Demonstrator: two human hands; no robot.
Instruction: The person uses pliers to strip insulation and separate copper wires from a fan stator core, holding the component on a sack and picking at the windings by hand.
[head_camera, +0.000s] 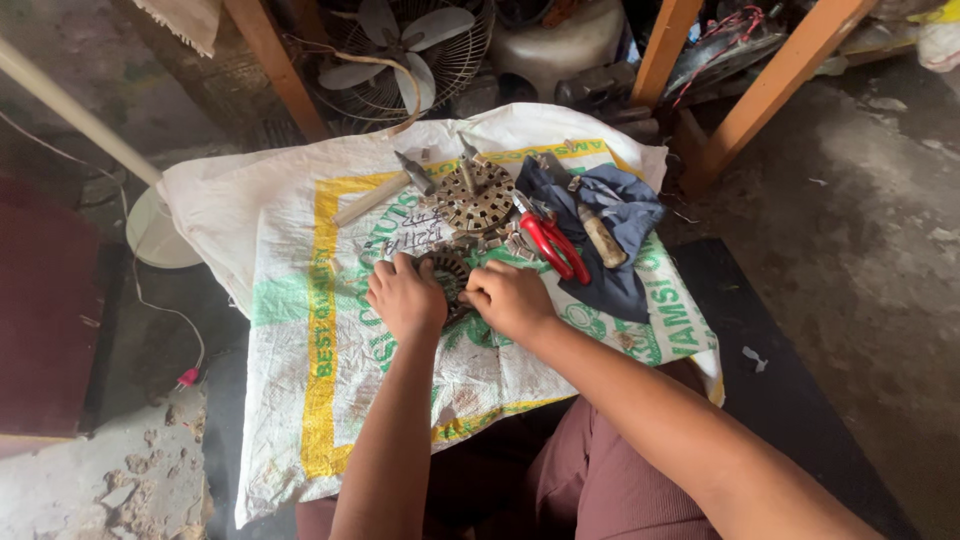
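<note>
A round metal core lies on a white sack on the floor, between both hands. It could slip or nip a finger if the hands press unevenly, since small loose metal bits lie close by. The left hand is curled shut on its edge. The right hand looks closed on the other edge, though the fingers are hidden. Red pliers rest just beyond, on a blue cloth.

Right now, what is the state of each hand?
Left hand: closed on the round metal part.
Right hand: closed on the same part.
</note>
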